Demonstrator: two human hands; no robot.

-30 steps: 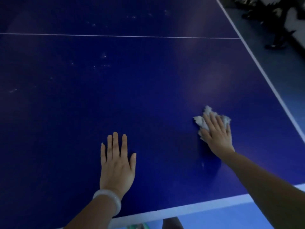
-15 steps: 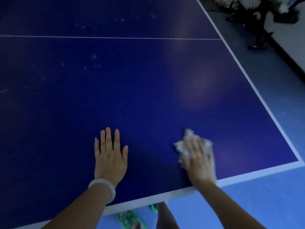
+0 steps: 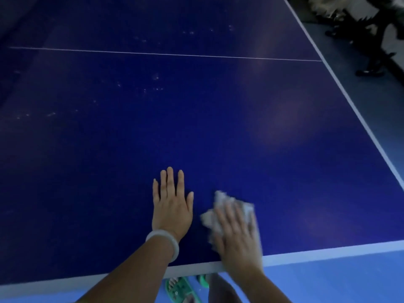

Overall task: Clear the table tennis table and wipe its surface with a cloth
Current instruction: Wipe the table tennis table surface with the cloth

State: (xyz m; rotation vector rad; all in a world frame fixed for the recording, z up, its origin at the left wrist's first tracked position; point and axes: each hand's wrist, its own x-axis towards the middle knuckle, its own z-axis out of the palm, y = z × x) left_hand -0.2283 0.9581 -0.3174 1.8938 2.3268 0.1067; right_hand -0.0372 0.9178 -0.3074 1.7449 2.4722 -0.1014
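The right hand [image 3: 237,235] presses a crumpled white cloth [image 3: 220,212] onto the table [image 3: 240,132] with fingers spread over it, just beside the left hand [image 3: 171,207], which lies flat, holding nothing. The pale specks [image 3: 153,84] well beyond both hands risk being missed if wiping stays near the edge

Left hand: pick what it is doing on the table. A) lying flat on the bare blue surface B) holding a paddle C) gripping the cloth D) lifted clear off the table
A: the left hand lies flat, fingers straight, on the table, while the right hand presses the cloth.
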